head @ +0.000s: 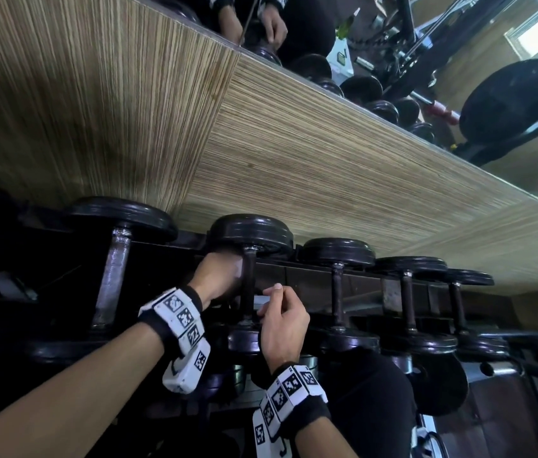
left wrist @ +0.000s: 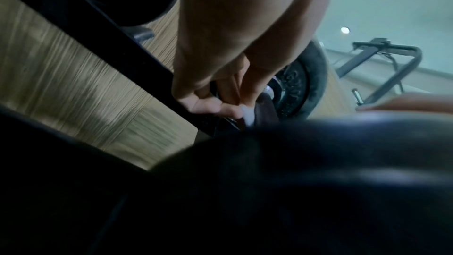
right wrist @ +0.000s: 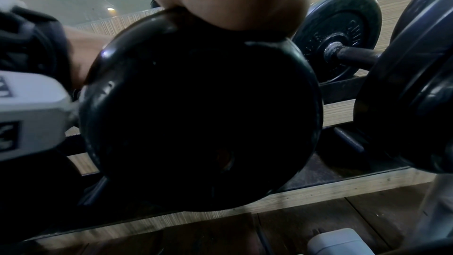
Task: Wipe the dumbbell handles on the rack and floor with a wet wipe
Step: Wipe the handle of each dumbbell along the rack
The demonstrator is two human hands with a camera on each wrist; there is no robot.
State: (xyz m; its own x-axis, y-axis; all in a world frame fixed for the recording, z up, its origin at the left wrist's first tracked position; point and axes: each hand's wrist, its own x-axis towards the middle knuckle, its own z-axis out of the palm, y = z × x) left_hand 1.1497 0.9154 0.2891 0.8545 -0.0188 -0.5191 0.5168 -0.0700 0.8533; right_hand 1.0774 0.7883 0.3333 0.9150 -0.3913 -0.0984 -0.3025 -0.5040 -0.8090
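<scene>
Five dumbbells sit side by side on the top tier of the black rack (head: 393, 289), their handles running toward the wood-grain wall (head: 294, 160). The second dumbbell (head: 249, 259) from the left is between both hands. The left hand (head: 218, 276) curls round its handle (head: 248, 285) near the far plate, pinching a white wet wipe (left wrist: 247, 115). The right hand (head: 282, 322) pinches the wipe's other end beside the handle.

black plates (head: 250, 234) flanking each handle (head: 338, 297), narrow gaps between dumbbells, rack bar (head: 310, 276) beneath
</scene>
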